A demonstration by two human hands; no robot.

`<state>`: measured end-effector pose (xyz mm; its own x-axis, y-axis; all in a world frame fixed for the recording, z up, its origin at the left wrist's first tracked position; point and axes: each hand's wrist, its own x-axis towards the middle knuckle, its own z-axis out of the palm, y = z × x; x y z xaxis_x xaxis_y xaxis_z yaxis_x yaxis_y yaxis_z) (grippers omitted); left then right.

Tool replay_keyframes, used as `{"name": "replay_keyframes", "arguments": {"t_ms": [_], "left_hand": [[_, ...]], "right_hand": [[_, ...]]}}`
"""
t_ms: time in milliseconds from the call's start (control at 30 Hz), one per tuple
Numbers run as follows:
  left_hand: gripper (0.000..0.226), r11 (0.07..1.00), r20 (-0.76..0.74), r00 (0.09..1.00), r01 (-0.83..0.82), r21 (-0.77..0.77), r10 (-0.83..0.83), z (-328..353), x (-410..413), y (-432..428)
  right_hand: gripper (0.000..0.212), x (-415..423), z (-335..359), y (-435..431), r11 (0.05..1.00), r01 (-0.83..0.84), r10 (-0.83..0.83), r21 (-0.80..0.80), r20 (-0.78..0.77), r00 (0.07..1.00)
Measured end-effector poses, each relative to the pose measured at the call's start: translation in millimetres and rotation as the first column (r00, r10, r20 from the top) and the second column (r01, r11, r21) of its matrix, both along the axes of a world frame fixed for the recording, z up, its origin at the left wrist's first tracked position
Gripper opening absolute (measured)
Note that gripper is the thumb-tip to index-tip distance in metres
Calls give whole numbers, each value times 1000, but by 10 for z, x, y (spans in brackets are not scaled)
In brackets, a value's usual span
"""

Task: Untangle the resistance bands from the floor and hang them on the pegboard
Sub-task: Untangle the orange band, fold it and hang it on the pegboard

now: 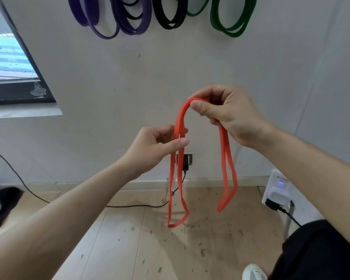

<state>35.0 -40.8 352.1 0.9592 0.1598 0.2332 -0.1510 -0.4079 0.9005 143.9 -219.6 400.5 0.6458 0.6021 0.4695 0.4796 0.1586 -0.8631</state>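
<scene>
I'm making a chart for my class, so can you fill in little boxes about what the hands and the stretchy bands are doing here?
held thing: orange band, folded over so two loops dangle down
right hand: pinches the top bend of the band, higher up
left hand: pinches the strands on the left side, lower down
lowest loop: hangs above the wooden floor, not touching it
already on the wall: purple bands, black band, green bands
pegs: out of view above the picture
job left: orange band not hung yet
</scene>
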Motion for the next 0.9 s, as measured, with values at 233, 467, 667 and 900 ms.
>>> {"name": "replay_keyframes", "arguments": {"t_ms": [233,467,667,900], "left_hand": [[12,999,42,999,17,-30,-16,35,91,-61],[14,990,25,1000,-3,-140,6,-9,50,-46],[15,993,19,997,-78,-87,80,-35,24,49],[9,981,23,989,-144,-127,148,-30,15,115]], "right_hand": [[9,77,-43,-48,996,-66,67,-59,20,998],[4,246,-132,-82,999,33,-36,-42,-70,997],[6,432,-160,-163,995,98,-94,16,-169,981],[16,677,-355,-316,987,-43,3,-156,-248,969]]}}
